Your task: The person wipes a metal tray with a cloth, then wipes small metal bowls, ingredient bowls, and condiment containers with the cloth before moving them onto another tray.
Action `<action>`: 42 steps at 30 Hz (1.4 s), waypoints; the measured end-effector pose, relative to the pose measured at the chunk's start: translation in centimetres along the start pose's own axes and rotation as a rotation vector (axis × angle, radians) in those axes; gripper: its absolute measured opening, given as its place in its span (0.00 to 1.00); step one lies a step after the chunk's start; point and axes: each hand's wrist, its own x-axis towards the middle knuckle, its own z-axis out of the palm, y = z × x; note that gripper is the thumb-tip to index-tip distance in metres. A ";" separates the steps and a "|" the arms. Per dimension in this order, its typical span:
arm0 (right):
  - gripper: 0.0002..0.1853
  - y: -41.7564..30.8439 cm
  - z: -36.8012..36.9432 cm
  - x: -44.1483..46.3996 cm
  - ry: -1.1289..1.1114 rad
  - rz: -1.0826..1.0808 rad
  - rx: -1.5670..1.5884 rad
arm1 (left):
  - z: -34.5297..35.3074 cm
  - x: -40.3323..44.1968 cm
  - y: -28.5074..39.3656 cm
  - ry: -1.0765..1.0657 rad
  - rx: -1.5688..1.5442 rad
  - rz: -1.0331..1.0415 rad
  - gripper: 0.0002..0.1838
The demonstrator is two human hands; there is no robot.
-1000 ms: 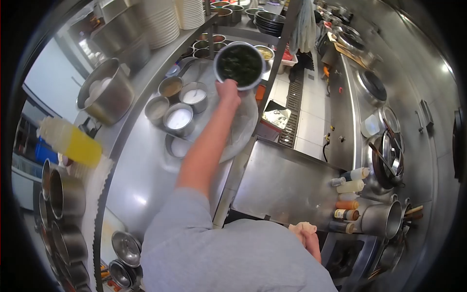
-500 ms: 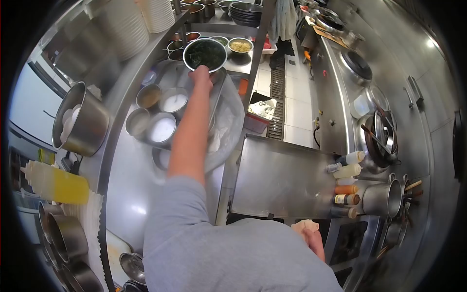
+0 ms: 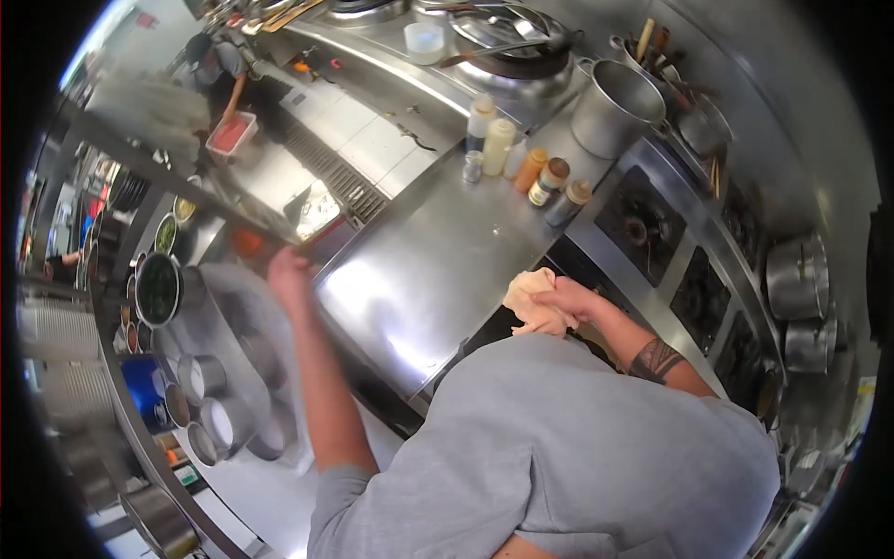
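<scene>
My left hand is raised above the left edge of the steel worktop, away from the pot of dark greens. Its fingers are blurred, and no object shows in it. The greens pot stands beside other metal containers, among them one of white powder and another of white contents. Close to my body, my right hand is closed on a crumpled peach-coloured cloth.
Sauce bottles line the worktop's far right edge. Burners and a tall pot are at the right. Across the tiled floor, another person reaches into a tub of red food. Stacked white containers stand far left.
The view has swung to the right. My left hand has let go of the greens pot and come away from it. My right hand, still holding the cloth, shows more fully.
</scene>
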 end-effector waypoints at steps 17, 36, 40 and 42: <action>0.25 8.3 -17.0 0.1 -0.067 -0.101 0.182 | 51.9 -0.6 -6.2 0.053 0.415 0.199 0.50; 0.26 6.6 -23.6 -0.9 -0.353 -0.014 -0.097 | 46.1 -1.5 4.8 -0.070 0.421 0.386 0.35; 0.33 -1.5 -22.3 -2.0 -0.733 -0.185 0.336 | 38.5 -7.8 11.8 -0.034 0.384 0.559 0.29; 0.42 -6.4 -21.6 -3.4 -0.853 -0.322 0.407 | 34.2 -12.6 14.4 -0.016 0.275 0.648 0.29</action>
